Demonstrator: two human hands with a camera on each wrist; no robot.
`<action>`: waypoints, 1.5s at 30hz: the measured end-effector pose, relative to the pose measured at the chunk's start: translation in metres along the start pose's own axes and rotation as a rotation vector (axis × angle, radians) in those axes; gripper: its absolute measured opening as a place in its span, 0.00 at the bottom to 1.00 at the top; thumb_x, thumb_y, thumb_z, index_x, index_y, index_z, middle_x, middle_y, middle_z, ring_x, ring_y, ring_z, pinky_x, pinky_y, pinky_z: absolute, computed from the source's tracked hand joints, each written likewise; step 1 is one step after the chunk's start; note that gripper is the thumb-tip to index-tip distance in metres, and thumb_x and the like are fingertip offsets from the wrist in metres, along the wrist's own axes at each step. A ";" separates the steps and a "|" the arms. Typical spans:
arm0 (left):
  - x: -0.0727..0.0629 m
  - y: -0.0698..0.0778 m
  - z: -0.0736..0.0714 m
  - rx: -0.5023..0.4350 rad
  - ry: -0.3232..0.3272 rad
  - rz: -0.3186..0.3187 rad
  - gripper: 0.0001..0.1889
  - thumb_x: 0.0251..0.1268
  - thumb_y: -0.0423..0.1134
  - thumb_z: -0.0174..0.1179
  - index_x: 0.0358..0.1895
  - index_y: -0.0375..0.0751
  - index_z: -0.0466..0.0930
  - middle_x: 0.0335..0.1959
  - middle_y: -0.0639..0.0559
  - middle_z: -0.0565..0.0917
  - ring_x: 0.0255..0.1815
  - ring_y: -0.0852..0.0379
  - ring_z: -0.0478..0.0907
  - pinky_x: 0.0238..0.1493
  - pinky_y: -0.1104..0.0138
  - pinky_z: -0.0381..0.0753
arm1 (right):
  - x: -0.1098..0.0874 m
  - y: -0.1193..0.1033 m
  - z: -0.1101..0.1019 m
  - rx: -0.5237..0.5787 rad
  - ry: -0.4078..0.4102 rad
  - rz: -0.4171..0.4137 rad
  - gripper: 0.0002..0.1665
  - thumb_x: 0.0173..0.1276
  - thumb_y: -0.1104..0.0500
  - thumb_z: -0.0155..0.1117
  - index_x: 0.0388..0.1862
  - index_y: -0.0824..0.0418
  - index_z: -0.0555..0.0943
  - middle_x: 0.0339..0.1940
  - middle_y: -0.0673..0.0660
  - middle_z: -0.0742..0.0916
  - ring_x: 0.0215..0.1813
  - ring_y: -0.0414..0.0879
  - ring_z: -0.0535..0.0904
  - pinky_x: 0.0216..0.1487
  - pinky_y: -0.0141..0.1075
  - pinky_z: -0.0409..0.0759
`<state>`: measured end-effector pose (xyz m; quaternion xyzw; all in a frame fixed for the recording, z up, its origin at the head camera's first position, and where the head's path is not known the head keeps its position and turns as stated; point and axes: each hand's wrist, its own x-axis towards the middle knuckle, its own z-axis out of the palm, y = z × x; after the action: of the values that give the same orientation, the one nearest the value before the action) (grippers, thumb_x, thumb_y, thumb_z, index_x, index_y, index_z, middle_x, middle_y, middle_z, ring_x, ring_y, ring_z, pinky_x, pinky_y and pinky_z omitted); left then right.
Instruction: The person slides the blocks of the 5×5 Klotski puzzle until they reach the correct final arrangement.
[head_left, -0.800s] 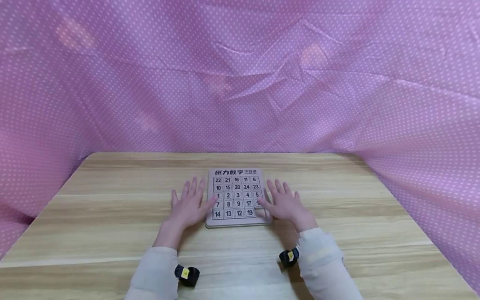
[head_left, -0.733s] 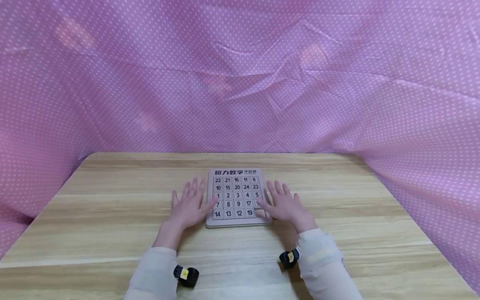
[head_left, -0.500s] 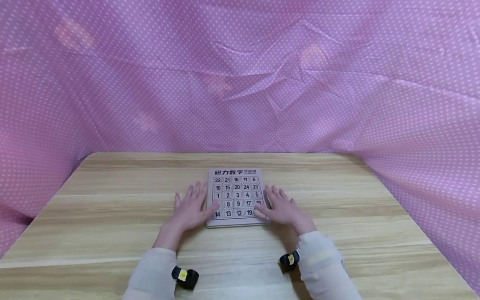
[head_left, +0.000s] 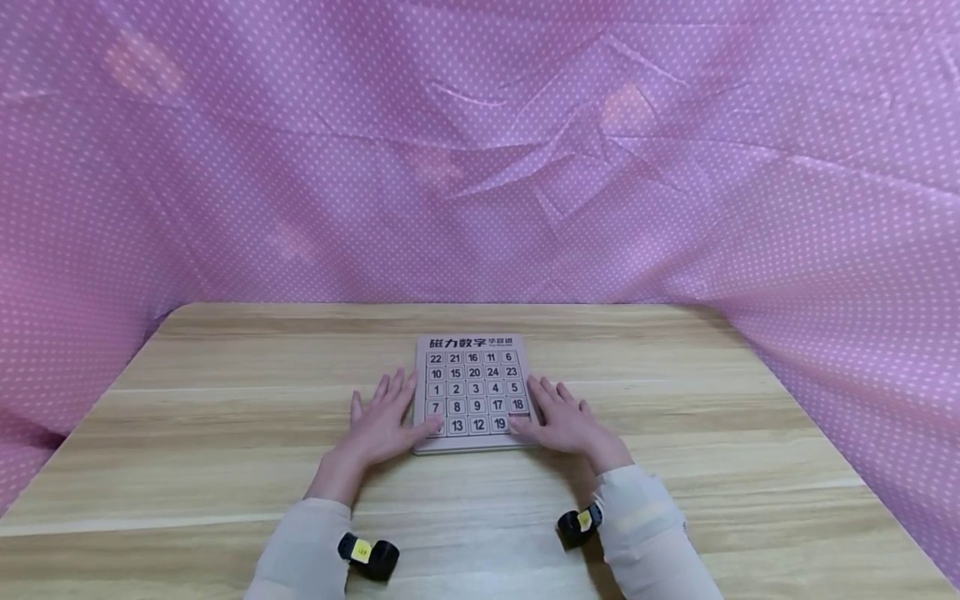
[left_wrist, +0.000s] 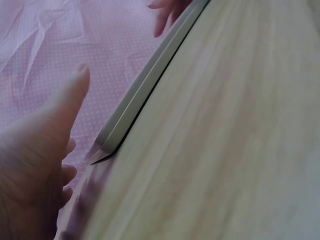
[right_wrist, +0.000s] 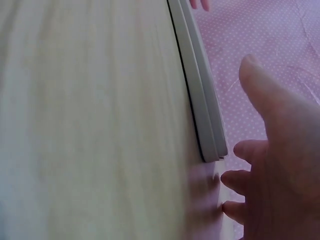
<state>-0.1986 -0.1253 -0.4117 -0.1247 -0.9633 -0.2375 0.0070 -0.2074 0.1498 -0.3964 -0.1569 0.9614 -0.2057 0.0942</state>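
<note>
A number sliding puzzle (head_left: 476, 388) with Chinese lettering along its top lies flat on the wooden table, between both hands. My left hand (head_left: 381, 427) is spread at its left side, thumb over the lower-left corner, covering the bottom-row tile before 13. At the right side my right hand (head_left: 566, 423) has straight fingers along the edge and its thumb over the lower-right corner, beside tile 19. In the left wrist view the thumb (left_wrist: 75, 95) stands above the puzzle's edge level (left_wrist: 135, 97). The right wrist view likewise has the thumb (right_wrist: 260, 82) raised beside the puzzle's side (right_wrist: 197, 80).
The wooden table (head_left: 225, 400) has rounded far corners. A pink polka-dot cloth (head_left: 480, 167) hangs behind it and along both sides. Black wrist cameras (head_left: 378, 560) are strapped on the light sleeves (head_left: 300, 546).
Both hands have slid a little toward the person along the puzzle's sides. The left thumb has gone from beside tile 7 down to the bottom row; the right thumb has uncovered tile 18.
</note>
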 end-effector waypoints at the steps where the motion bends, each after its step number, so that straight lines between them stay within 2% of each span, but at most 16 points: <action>1: 0.000 0.000 0.001 -0.004 -0.002 0.003 0.47 0.49 0.70 0.44 0.67 0.43 0.44 0.66 0.41 0.45 0.65 0.41 0.38 0.53 0.41 0.25 | 0.000 0.001 0.001 -0.007 0.000 -0.002 0.50 0.55 0.30 0.44 0.68 0.57 0.46 0.67 0.60 0.52 0.65 0.60 0.41 0.56 0.61 0.40; 13: -0.002 -0.006 0.008 0.032 -0.001 0.024 0.55 0.35 0.76 0.48 0.67 0.46 0.46 0.66 0.42 0.46 0.65 0.42 0.37 0.54 0.42 0.25 | 0.000 0.006 0.008 -0.059 0.019 -0.031 0.52 0.53 0.28 0.45 0.68 0.54 0.45 0.67 0.58 0.51 0.66 0.59 0.40 0.57 0.61 0.38; 20: -0.003 -0.007 0.009 0.044 -0.004 0.018 0.54 0.35 0.76 0.47 0.67 0.50 0.46 0.66 0.43 0.47 0.65 0.44 0.36 0.55 0.43 0.24 | 0.000 0.006 0.011 -0.064 0.033 -0.043 0.52 0.53 0.29 0.45 0.68 0.55 0.45 0.67 0.59 0.52 0.66 0.59 0.40 0.57 0.60 0.37; 45: -0.003 -0.007 0.013 0.081 0.003 0.035 0.54 0.35 0.77 0.45 0.67 0.49 0.45 0.66 0.44 0.47 0.65 0.44 0.37 0.55 0.43 0.25 | -0.003 0.008 0.014 -0.062 0.040 -0.029 0.52 0.53 0.28 0.44 0.68 0.53 0.43 0.68 0.57 0.50 0.66 0.58 0.38 0.58 0.59 0.34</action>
<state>-0.1965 -0.1258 -0.4267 -0.1406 -0.9698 -0.1983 0.0177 -0.2038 0.1527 -0.4121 -0.1693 0.9666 -0.1802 0.0670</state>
